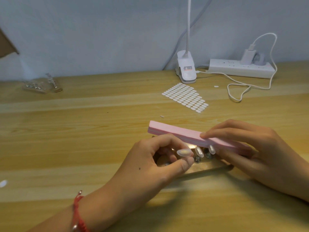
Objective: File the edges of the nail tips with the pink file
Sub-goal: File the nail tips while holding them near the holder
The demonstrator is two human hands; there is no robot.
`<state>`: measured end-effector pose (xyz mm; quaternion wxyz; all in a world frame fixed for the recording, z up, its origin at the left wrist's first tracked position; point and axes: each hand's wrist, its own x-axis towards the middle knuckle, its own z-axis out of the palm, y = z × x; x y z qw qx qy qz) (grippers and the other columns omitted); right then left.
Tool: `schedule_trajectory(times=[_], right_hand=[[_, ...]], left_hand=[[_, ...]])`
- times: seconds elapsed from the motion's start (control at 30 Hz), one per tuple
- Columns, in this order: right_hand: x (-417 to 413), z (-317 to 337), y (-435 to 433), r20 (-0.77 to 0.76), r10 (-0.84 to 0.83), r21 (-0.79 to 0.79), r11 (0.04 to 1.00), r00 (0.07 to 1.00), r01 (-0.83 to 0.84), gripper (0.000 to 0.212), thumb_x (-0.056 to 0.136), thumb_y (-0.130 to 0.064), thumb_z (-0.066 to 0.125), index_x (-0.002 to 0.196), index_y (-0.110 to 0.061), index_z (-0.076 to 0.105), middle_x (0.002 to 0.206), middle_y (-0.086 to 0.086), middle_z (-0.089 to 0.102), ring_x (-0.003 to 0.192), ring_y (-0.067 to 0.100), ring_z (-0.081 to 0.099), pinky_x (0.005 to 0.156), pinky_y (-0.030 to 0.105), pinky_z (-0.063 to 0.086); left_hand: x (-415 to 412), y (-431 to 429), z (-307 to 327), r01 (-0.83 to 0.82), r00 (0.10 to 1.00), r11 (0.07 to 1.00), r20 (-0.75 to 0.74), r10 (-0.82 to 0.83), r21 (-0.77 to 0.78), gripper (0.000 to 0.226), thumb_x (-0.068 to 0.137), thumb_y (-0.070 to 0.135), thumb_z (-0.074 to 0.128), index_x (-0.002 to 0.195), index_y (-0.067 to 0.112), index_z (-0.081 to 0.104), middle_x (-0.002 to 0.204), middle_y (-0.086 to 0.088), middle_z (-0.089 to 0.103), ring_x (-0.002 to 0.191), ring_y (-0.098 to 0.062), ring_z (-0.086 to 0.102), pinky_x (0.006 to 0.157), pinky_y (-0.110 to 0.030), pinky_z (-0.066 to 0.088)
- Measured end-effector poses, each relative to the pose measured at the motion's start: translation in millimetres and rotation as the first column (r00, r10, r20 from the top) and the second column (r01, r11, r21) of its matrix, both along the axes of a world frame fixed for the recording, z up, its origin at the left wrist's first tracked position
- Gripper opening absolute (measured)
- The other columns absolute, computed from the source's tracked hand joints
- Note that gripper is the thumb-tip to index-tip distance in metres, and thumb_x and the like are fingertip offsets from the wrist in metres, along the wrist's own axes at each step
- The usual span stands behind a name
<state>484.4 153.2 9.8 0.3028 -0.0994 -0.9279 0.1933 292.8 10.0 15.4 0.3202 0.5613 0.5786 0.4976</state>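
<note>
the right hand grips the pink file above three clear nail tips; the left hand seemingly pinches their blurred stand.

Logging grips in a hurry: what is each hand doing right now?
Left hand: pinches the leftmost nail tip.
Right hand: grips the pink file.

Clip lamp, power strip, perhaps stickers.
</note>
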Motion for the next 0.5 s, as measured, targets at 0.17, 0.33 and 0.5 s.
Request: schedule_trajectory(times=[0.17, 0.33, 0.5], right_hand=[[-0.6, 1.4, -0.9, 0.002, 0.005, 0.002, 1.000, 1.000, -0.005, 0.026, 0.086, -0.015, 0.064, 0.111, -0.020, 0.071, 0.104, -0.006, 0.067, 0.094, 0.007, 0.066, 0.074, 0.023, 0.050], [-0.3, 0.6, -0.5, 0.003, 0.000, 0.001, 1.000, 1.000, 0.000, 0.026, 0.086, -0.015, 0.064, 0.110, -0.020, 0.071, 0.104, -0.006, 0.067, 0.094, 0.008, 0.066, 0.074, 0.024, 0.050], [0.0, -0.1, 0.3, 0.014, 0.000, -0.011, 1.000, 1.000, 0.000, 0.027, 0.086, -0.015, 0.065, 0.111, -0.022, 0.071, 0.105, -0.006, 0.067, 0.095, 0.008, 0.066, 0.073, 0.025, 0.050]], left_hand=[[0.0, 0.1, -0.5, 0.002, 1.000, 1.000, -0.002, -0.002, 0.003, 0.006, 0.074, 0.027, 0.074, 0.076, 0.025, 0.069, 0.068, 0.013, 0.063, 0.063, -0.001, 0.053, 0.060, -0.010, 0.040], [-0.5, 0.5, -1.2, 0.003, 1.000, 1.000, -0.003, -0.003, 0.010, 0.005, 0.074, 0.027, 0.074, 0.076, 0.027, 0.069, 0.067, 0.014, 0.063, 0.062, 0.000, 0.053, 0.060, -0.009, 0.040], [-0.8, 0.3, -1.5, 0.000, 1.000, 1.000, -0.013, 0.000, 0.010, 0.006, 0.075, 0.028, 0.074, 0.076, 0.028, 0.069, 0.069, 0.014, 0.065, 0.064, 0.000, 0.054, 0.061, -0.009, 0.040]])
